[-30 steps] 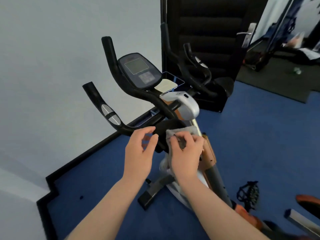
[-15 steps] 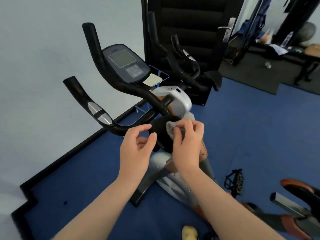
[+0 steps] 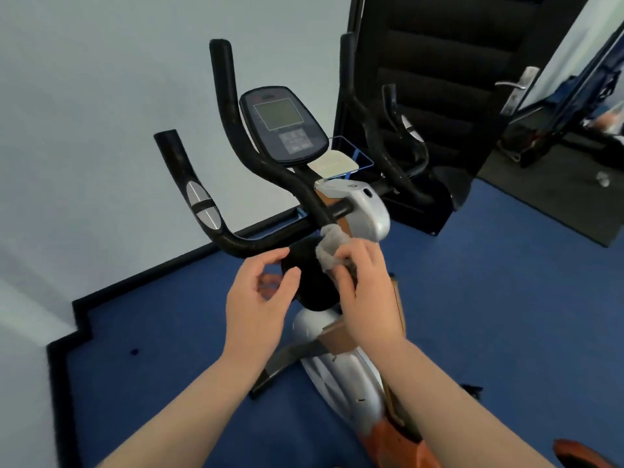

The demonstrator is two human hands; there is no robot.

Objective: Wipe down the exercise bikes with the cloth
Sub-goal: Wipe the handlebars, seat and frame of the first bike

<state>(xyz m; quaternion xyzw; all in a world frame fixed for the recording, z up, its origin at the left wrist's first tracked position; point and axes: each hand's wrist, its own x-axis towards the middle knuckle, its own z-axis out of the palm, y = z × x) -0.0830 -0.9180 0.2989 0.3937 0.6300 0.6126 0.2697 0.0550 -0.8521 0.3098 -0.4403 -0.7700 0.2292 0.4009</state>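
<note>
Both forearms come up from the bottom of the view, bare, angled in toward the middle of the bike. Right hand [image 3: 366, 292] is knuckles-up w/ fingers curled, pinching a small crumpled grey cloth [image 3: 330, 246] that sticks out past the fingertips. The cloth's top end is touching the black foam handlebar [image 3: 236, 157] right where the bars meet the silver plastic stem housing [image 3: 361, 211], just above a round black padded disc [image 3: 312, 282].

Left hand [image 3: 258, 300] sits just beside it, back of hand toward the camera, fingers loosely curled w/ thumb and index apart in a C shape. It's holding nothing, fingertips near the left edge of the black disc; can't tell if they actually touch it.

The silver and orange exercise bike [image 3: 344, 383] has a dark oval console w/ greyish screen [image 3: 282, 125] up top, and silver pulse sensor plates [image 3: 202, 206] on the left grip. There's a pale yellowish pad in a blue wire tray [image 3: 337, 162] behind the console.

Floor is blue carpet [image 3: 489, 298] w/ black skirting along a plain white wall [image 3: 101, 113]. Tall black padded panel [image 3: 449, 79] stands behind, and a door w/ metal lever handle [image 3: 516, 89] at the upper right.
</note>
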